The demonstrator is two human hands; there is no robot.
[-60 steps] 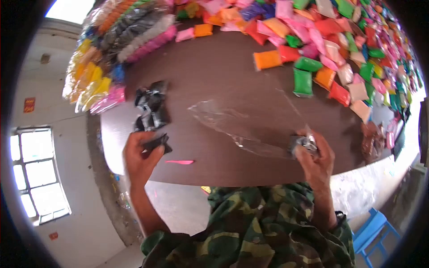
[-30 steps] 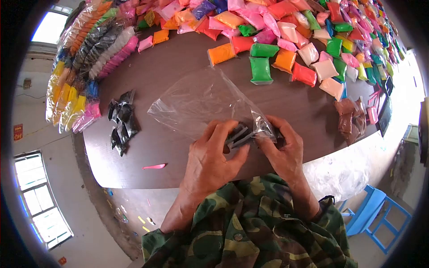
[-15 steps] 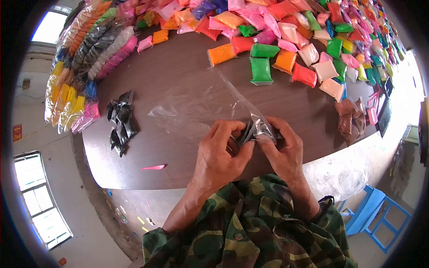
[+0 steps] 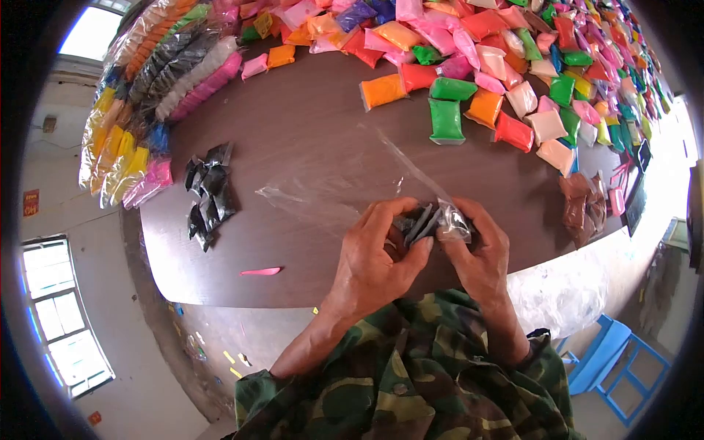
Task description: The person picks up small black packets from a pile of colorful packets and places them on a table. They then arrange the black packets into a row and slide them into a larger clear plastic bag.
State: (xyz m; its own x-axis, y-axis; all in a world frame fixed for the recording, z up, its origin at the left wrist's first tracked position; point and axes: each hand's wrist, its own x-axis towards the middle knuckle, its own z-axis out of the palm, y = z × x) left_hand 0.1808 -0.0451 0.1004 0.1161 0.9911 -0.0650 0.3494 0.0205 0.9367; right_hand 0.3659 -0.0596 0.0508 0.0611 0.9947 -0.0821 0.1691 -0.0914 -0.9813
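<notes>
My left hand (image 4: pixel 375 253) curls around a few small black packets (image 4: pixel 421 224), their flat edges showing between thumb and fingers. Close against it, my right hand (image 4: pixel 480 253) pinches the crumpled end of a clear plastic bag (image 4: pixel 455 226). The rest of that thin film seems to stretch left and away across the dark table, though its outline is hard to make out. Both hands are above the near table edge, and their palms hide part of the packets. To the left lies a pile of black packets (image 4: pixel 211 194), with a pink plastic tool (image 4: pixel 261 272) nearer me.
Many coloured packets (image 4: pixel 447 121) cover the far and right side of the dark table (image 4: pixel 293 132). Filled clear bags (image 4: pixel 121 161) are stacked at the far left. Brown packets (image 4: pixel 583 209) lie at right. A blue stool (image 4: pixel 605 359) and clear plastic sheeting (image 4: pixel 561 293) are below the right edge.
The view has shifted slightly, so the table things appear further right. Between my hands, the black packets show more plainly, and the bag end is bunched by my right fingers.
</notes>
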